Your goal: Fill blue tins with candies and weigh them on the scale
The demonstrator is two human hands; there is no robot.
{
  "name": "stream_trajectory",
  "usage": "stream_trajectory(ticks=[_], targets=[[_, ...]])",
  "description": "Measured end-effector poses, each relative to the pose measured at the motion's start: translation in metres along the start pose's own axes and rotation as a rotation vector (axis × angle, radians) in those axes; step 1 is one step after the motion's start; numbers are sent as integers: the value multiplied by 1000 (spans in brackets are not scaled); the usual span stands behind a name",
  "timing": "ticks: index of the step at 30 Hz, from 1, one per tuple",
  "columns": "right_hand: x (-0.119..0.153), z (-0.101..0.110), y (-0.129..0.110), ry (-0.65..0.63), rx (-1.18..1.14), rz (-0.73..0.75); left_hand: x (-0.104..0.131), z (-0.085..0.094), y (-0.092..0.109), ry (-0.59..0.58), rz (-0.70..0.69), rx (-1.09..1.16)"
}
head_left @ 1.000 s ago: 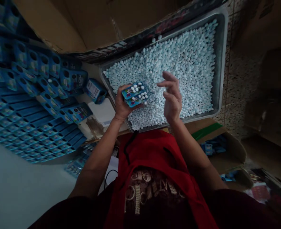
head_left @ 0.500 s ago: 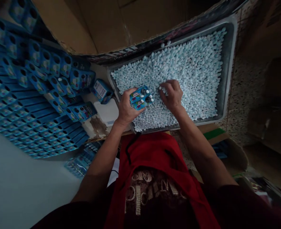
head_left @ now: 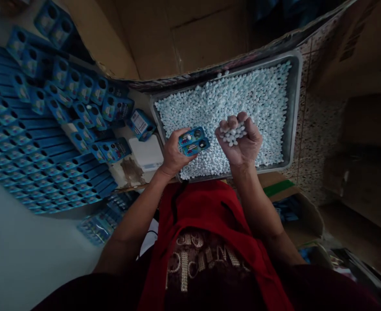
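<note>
My left hand [head_left: 175,153] grips two small blue printed boxes [head_left: 190,149] side by side, their round openings facing up. White candies show at the openings. To the right, my right hand [head_left: 244,144] is turned palm up with its fingers curled over a handful of small white candies [head_left: 233,136]. Both hands are above a metal tray [head_left: 296,108] spread with pale white and bluish candies [head_left: 252,95].
Rows of blue boxes [head_left: 48,160] are stacked on the left. A white scale-like device [head_left: 147,151] lies beside the tray, near a single blue box [head_left: 141,124]. A large cardboard box [head_left: 206,39] stands behind; another open carton [head_left: 307,211] is at lower right.
My right hand has scooped up candies from the tray and turned palm up. The loose candies on top of the held boxes are mostly gone from their surface. The view has shifted slightly.
</note>
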State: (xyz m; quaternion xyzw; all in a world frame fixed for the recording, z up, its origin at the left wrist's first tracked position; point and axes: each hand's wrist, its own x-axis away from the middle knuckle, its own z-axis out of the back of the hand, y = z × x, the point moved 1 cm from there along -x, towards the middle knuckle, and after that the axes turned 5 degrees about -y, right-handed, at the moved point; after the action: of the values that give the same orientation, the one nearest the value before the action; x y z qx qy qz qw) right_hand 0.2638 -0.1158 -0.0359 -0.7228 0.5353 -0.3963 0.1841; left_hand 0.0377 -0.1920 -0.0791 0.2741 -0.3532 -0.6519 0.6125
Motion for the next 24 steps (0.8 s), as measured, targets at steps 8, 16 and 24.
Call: stream_trajectory(ticks=[8, 16, 24], targets=[[1, -33, 29, 81, 147, 56, -11, -2, 14, 23, -28, -102], [-14, 44, 27, 315, 36, -186, -10, 1, -3, 85, 19, -3], [32, 66, -15, 168, 978, -118, -5, -19, 10, 70, -59, 294]])
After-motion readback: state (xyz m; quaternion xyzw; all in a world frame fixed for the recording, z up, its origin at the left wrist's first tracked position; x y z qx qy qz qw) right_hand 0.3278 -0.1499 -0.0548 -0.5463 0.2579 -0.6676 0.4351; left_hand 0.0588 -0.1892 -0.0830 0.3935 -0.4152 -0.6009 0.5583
